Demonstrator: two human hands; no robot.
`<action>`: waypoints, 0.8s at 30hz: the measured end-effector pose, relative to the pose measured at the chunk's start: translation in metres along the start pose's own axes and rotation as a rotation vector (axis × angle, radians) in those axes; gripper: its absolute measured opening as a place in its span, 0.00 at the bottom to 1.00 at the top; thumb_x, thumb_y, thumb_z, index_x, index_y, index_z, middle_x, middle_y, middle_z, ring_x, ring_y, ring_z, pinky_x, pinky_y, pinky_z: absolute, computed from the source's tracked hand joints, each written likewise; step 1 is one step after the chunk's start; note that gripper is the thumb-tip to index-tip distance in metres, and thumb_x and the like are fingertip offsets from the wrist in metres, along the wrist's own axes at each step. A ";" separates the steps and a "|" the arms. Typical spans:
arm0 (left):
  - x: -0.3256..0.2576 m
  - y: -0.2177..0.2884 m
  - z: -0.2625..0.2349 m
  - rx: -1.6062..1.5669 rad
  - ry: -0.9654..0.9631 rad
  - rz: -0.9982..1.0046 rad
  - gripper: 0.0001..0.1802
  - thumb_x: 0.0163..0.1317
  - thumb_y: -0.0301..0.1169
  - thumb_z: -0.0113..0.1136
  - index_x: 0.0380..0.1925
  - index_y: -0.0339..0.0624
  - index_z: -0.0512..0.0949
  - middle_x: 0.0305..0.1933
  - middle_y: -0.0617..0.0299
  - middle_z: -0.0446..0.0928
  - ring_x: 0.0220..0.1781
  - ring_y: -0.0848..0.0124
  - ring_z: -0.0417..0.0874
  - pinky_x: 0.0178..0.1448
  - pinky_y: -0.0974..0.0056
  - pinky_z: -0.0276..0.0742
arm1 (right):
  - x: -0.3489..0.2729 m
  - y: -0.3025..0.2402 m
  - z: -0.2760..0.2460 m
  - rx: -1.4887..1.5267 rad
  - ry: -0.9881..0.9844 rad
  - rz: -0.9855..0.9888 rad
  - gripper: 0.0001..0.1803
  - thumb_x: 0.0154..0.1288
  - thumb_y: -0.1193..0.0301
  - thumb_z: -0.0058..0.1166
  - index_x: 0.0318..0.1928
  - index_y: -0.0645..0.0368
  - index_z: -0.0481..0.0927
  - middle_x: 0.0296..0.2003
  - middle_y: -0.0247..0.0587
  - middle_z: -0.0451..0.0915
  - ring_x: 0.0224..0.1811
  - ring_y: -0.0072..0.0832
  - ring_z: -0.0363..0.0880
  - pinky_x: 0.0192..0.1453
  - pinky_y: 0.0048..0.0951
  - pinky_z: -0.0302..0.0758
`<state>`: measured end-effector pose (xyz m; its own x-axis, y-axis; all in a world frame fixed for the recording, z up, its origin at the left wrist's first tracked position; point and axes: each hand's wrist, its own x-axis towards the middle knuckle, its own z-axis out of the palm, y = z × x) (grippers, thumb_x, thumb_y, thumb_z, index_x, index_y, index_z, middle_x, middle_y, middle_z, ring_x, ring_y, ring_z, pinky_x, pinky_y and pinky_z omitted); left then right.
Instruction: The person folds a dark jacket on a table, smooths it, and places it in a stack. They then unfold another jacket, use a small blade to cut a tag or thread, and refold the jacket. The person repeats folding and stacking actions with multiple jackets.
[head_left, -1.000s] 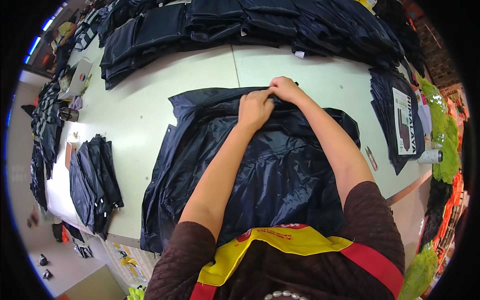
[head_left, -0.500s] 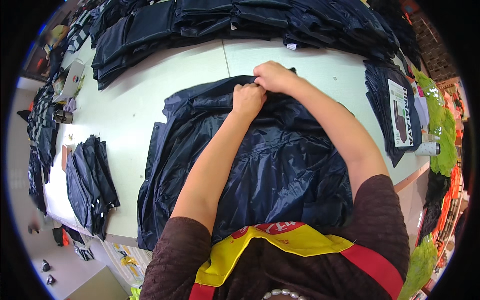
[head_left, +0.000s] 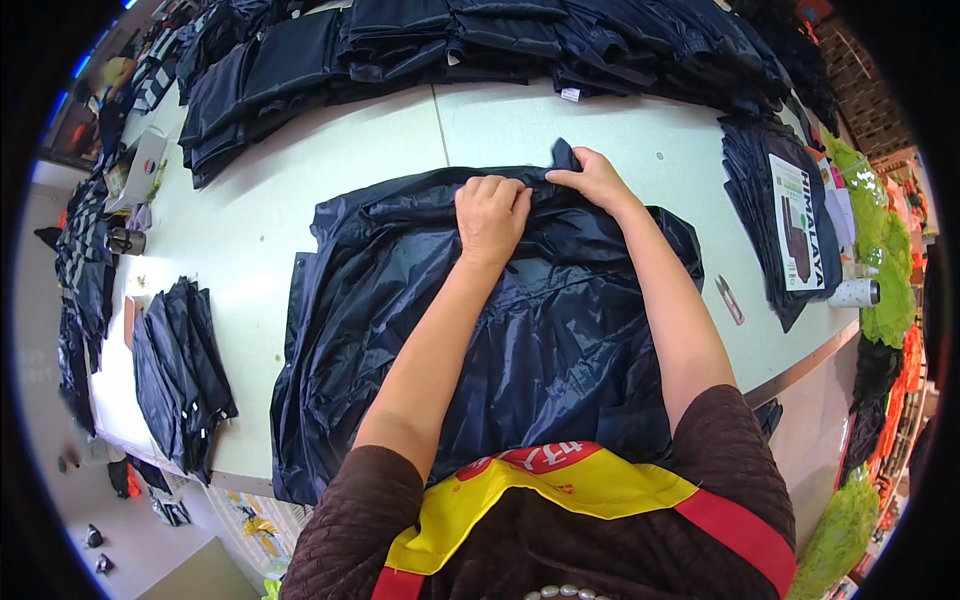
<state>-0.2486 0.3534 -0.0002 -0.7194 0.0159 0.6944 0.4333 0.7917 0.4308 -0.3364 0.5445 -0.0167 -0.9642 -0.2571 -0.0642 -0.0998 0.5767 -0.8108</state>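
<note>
- The table (head_left: 330,160) carries the same load as before: the long row of folded stacks (head_left: 480,40) along its far edge, and the small pile (head_left: 175,370) at my left. None of that has shifted; only my view has tipped a little.
- The jacket (head_left: 480,330), dark navy and slippery-looking, lies spread flat right in front of me in the middle of the table. Its far edge reads as more gathered than it did a second ago, with a little peak of cloth now sticking up beyond my right hand.
- I judge that top edge is being turned in toward me, so the fold looks barely begun: the body and both sides are still open and rumpled.
- My left hand (head_left: 492,215) is closed in a loose fist, bunching a ridge of the jacket at that far edge; earlier it sat tight against the other hand, now there is a small gap.
- My right hand (head_left: 598,180) pinches the same edge just beside it, fingers narrowed on the cloth.
</note>
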 end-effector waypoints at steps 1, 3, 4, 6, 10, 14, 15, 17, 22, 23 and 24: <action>0.000 0.003 0.002 -0.028 -0.021 -0.014 0.09 0.47 0.29 0.65 0.31 0.44 0.79 0.29 0.62 0.76 0.35 0.63 0.76 0.41 0.60 0.68 | 0.000 -0.011 -0.007 0.078 -0.117 0.086 0.31 0.50 0.54 0.64 0.47 0.66 0.74 0.40 0.47 0.77 0.41 0.30 0.75 0.48 0.27 0.72; 0.003 0.005 0.006 -0.024 -0.027 -0.003 0.11 0.46 0.31 0.66 0.31 0.43 0.79 0.28 0.61 0.77 0.33 0.63 0.76 0.39 0.60 0.69 | 0.000 -0.019 -0.005 0.252 -0.167 0.128 0.16 0.56 0.60 0.61 0.34 0.61 0.77 0.26 0.30 0.75 0.28 0.16 0.67 0.33 0.20 0.68; 0.004 0.004 0.009 -0.021 -0.032 0.016 0.11 0.46 0.32 0.67 0.31 0.44 0.80 0.29 0.62 0.78 0.33 0.63 0.76 0.38 0.60 0.69 | -0.002 -0.020 -0.004 0.325 -0.154 0.136 0.16 0.57 0.60 0.59 0.35 0.61 0.77 0.27 0.30 0.75 0.29 0.16 0.68 0.34 0.20 0.69; 0.005 -0.001 0.008 -0.001 -0.036 0.043 0.11 0.46 0.33 0.67 0.31 0.45 0.80 0.29 0.63 0.78 0.33 0.63 0.76 0.37 0.60 0.70 | -0.008 -0.027 0.001 0.468 -0.146 0.145 0.14 0.60 0.62 0.57 0.36 0.61 0.77 0.29 0.31 0.76 0.30 0.17 0.69 0.36 0.21 0.69; 0.011 0.004 0.002 0.062 -0.105 0.045 0.05 0.48 0.33 0.64 0.25 0.48 0.79 0.26 0.63 0.77 0.29 0.62 0.76 0.33 0.58 0.71 | -0.018 -0.032 0.004 0.653 -0.127 0.087 0.11 0.62 0.65 0.55 0.38 0.60 0.77 0.33 0.28 0.76 0.32 0.17 0.69 0.39 0.20 0.70; 0.010 0.010 0.003 0.084 -0.047 0.064 0.04 0.48 0.32 0.61 0.23 0.46 0.77 0.23 0.62 0.74 0.28 0.63 0.76 0.30 0.61 0.74 | -0.021 -0.038 0.001 0.583 -0.117 0.113 0.11 0.63 0.65 0.55 0.37 0.60 0.78 0.30 0.27 0.76 0.30 0.15 0.68 0.37 0.20 0.69; 0.010 0.011 0.002 0.119 -0.068 0.065 0.04 0.49 0.32 0.60 0.22 0.45 0.76 0.23 0.61 0.75 0.28 0.63 0.77 0.30 0.61 0.75 | -0.022 -0.042 0.000 0.570 -0.119 0.125 0.11 0.63 0.65 0.55 0.37 0.60 0.78 0.30 0.26 0.75 0.30 0.15 0.68 0.36 0.20 0.69; 0.012 0.014 0.001 0.186 -0.143 0.015 0.05 0.50 0.31 0.58 0.21 0.44 0.75 0.23 0.58 0.77 0.27 0.62 0.79 0.29 0.62 0.76 | -0.021 -0.038 0.003 0.564 -0.101 0.101 0.11 0.63 0.64 0.55 0.36 0.60 0.78 0.28 0.26 0.75 0.29 0.15 0.68 0.35 0.20 0.68; 0.028 0.023 -0.007 0.210 -0.213 -0.142 0.05 0.51 0.30 0.54 0.21 0.41 0.73 0.23 0.51 0.78 0.24 0.57 0.81 0.29 0.60 0.79 | -0.021 -0.034 0.004 0.471 0.003 0.052 0.12 0.62 0.63 0.56 0.34 0.59 0.77 0.27 0.26 0.75 0.28 0.14 0.67 0.34 0.20 0.68; 0.028 0.025 -0.010 0.174 -0.202 -0.189 0.05 0.52 0.30 0.54 0.23 0.40 0.73 0.25 0.52 0.78 0.29 0.56 0.80 0.33 0.58 0.78 | -0.021 -0.034 0.004 0.491 0.027 0.034 0.12 0.62 0.63 0.57 0.35 0.60 0.77 0.27 0.27 0.75 0.29 0.15 0.68 0.35 0.20 0.68; 0.028 0.027 -0.014 0.141 -0.129 -0.227 0.05 0.53 0.30 0.54 0.24 0.40 0.73 0.26 0.53 0.78 0.31 0.56 0.79 0.34 0.57 0.77 | -0.021 -0.037 0.002 0.513 0.052 0.042 0.12 0.62 0.63 0.57 0.36 0.61 0.78 0.28 0.28 0.76 0.30 0.15 0.69 0.36 0.20 0.69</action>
<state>-0.2496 0.3660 0.0392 -0.8565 -0.1011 0.5061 0.1797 0.8609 0.4761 -0.3123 0.5269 0.0131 -0.9770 -0.1958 -0.0846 0.0602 0.1276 -0.9900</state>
